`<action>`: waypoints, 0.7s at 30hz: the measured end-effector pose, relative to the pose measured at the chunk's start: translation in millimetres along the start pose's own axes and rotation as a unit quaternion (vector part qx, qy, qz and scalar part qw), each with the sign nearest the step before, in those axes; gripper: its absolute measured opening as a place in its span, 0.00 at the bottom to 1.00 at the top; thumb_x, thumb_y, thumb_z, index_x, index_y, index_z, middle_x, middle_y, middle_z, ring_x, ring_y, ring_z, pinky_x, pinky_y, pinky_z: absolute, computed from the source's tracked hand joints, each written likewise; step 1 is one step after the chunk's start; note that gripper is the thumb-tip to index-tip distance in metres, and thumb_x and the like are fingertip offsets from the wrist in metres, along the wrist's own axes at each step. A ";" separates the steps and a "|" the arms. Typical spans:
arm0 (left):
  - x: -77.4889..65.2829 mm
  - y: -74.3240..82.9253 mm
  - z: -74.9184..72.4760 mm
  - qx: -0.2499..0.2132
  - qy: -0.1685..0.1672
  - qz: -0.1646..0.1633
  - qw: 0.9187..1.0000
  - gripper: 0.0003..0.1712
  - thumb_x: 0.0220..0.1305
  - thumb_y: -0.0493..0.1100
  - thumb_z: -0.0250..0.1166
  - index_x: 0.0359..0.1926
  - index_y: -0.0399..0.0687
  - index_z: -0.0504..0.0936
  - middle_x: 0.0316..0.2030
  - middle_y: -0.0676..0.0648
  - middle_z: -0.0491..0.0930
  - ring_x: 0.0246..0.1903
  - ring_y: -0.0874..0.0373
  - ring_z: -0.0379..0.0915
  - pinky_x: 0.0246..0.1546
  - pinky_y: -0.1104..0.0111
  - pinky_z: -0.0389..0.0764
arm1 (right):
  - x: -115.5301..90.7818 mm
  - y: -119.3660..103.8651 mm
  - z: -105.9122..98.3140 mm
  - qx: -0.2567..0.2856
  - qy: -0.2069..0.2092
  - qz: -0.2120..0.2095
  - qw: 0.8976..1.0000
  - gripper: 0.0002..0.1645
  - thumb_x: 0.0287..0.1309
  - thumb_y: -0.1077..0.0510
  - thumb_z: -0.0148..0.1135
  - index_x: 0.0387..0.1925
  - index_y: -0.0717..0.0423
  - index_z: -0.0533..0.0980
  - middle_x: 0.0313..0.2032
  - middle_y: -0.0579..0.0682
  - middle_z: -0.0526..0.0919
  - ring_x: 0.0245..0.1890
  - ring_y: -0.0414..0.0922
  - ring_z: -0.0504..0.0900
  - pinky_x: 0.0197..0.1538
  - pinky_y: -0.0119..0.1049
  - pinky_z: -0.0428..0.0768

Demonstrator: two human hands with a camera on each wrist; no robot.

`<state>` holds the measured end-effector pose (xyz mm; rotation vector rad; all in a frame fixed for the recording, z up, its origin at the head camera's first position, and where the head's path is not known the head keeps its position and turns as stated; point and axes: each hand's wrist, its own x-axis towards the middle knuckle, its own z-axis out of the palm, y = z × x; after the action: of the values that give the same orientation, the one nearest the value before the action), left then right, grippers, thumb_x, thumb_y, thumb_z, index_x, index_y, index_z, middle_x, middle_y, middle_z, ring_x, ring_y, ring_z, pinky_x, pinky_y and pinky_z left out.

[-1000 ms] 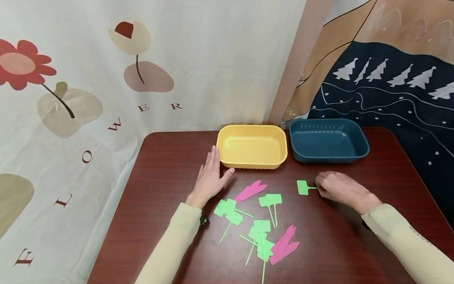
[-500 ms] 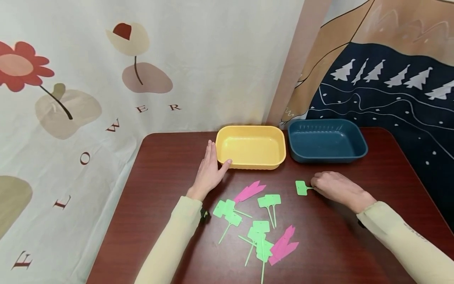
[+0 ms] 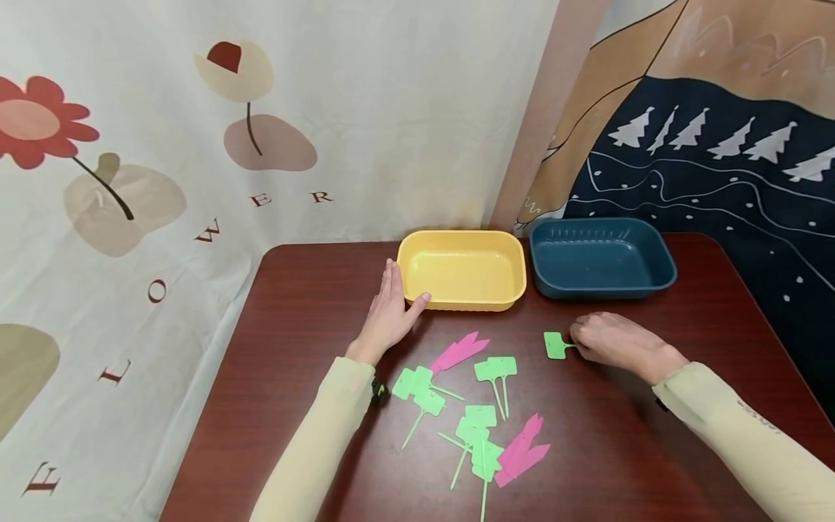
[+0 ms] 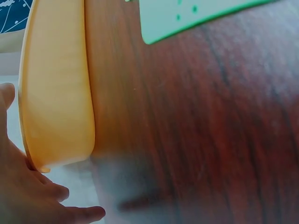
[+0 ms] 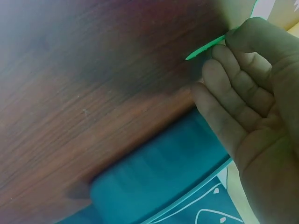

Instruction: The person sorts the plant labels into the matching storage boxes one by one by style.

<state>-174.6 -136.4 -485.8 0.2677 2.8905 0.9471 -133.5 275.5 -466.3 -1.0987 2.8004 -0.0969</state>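
In the head view my left hand (image 3: 386,319) lies against the left end of the yellow bin (image 3: 463,304), fingers straight and thumb at its front rim. The left wrist view shows those fingers (image 4: 56,191) beside the bin's wall. My right hand (image 3: 616,344) pinches the stem of a green T-shaped plant label (image 3: 554,346), in front of the blue bin (image 3: 603,293). In the right wrist view the stem's pointed tip (image 5: 198,52) sticks out past thumb and forefinger, while the other fingers are loosely bent.
Several green plant labels (image 3: 480,449) lie in loose groups on the brown table (image 3: 287,326). Two bunches of pink pointed tags (image 3: 522,457) lie among them, one nearer the yellow bin. A printed curtain (image 3: 391,109) hangs behind the table.
My left hand has shifted slightly forward, bringing the thumb up to the yellow bin's front rim. My right hand has moved a little left along the label's stem, closer to its head.
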 end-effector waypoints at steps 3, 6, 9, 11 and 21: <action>0.3 0.3 0.5 0.002 0.000 0.000 1.000 0.59 0.74 0.72 0.48 0.82 0.37 0.32 0.83 0.39 0.29 0.81 0.47 0.29 0.73 0.39 0.53 | -1.3 1.5 0.0 0.006 0.002 0.003 1.000 0.14 0.56 0.66 0.70 0.21 0.48 0.77 0.20 0.39 0.72 0.21 0.35 0.68 0.27 0.32 0.74; 0.0 0.9 0.1 0.001 0.001 0.000 1.000 0.59 0.75 0.71 0.49 0.82 0.37 0.31 0.82 0.38 0.30 0.81 0.45 0.30 0.73 0.39 0.54 | -3.2 1.2 -0.1 0.012 0.016 0.006 1.000 0.10 0.56 0.63 0.74 0.26 0.49 0.80 0.24 0.40 0.75 0.25 0.36 0.72 0.30 0.35 0.78; -0.5 1.7 -0.8 -0.002 0.000 -0.002 1.000 0.59 0.75 0.71 0.50 0.82 0.37 0.31 0.82 0.40 0.28 0.81 0.45 0.30 0.73 0.39 0.53 | -4.0 -0.9 0.8 0.017 0.034 0.011 0.999 0.12 0.55 0.55 0.78 0.39 0.53 0.85 0.33 0.44 0.81 0.34 0.41 0.78 0.40 0.41 0.84; -0.5 1.8 -1.1 -0.002 -0.002 -0.004 1.000 0.59 0.75 0.71 0.49 0.82 0.37 0.30 0.82 0.41 0.27 0.81 0.45 0.29 0.73 0.39 0.53 | -4.1 -3.7 1.3 0.026 0.039 0.019 0.999 0.23 0.54 0.50 0.80 0.49 0.56 0.85 0.40 0.47 0.82 0.40 0.45 0.80 0.46 0.46 0.84; 1.1 0.5 0.5 -0.001 -0.005 -0.003 1.000 0.59 0.75 0.71 0.49 0.82 0.38 0.30 0.82 0.42 0.27 0.81 0.47 0.28 0.73 0.40 0.53 | 0.8 -12.3 9.3 0.063 0.014 0.054 0.996 0.36 0.52 0.44 0.81 0.57 0.60 0.83 0.50 0.54 0.80 0.50 0.51 0.78 0.53 0.55 0.81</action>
<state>-175.6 -135.5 -485.9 0.2618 2.8800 0.9445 -124.5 265.8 -474.2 -0.9223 2.8270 -0.2751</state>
